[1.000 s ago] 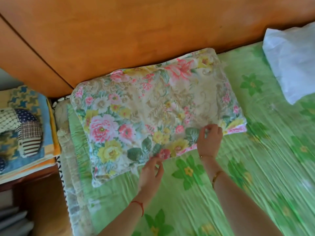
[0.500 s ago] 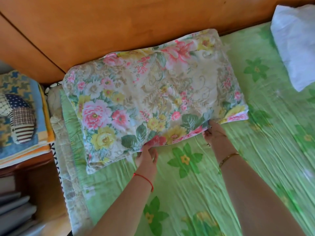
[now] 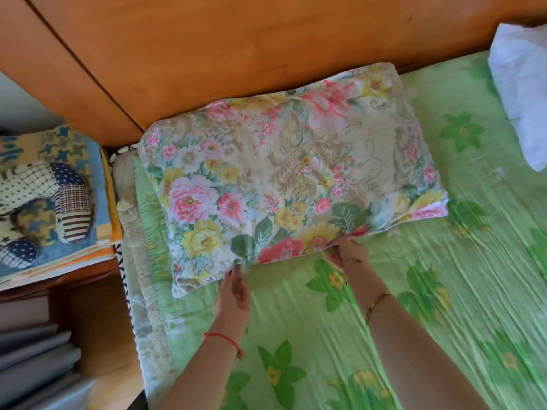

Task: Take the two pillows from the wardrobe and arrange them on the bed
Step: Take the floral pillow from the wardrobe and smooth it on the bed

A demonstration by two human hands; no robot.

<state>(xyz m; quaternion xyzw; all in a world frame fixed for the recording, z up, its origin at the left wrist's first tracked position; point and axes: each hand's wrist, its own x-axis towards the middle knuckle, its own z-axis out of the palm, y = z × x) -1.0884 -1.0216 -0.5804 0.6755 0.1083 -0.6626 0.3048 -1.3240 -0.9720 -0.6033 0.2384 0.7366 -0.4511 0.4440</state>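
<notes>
A floral pillow [image 3: 284, 179] lies flat on the green flowered bed sheet [image 3: 444, 291], its far edge against the wooden headboard [image 3: 236, 48]. My left hand [image 3: 233, 294] reaches to the pillow's near edge, and its fingertips pinch the gathered fabric there. My right hand [image 3: 346, 253] grips the same near edge further right, with its fingers tucked under the pillow. A white pillow [image 3: 521, 93] lies on the sheet at the top right, partly cut off by the frame.
Left of the bed, a stack of folded blankets [image 3: 97, 232] with a patchwork cushion [image 3: 44, 199] on top sits on a wooden cabinet. Grey folded items [image 3: 32, 359] lie below. The mattress edge [image 3: 139, 291] runs down the left side.
My hands have slid from the top of the pillow's near edge down to the edge itself. My right fingers have gone under it. The pillow now lies flatter by the headboard.
</notes>
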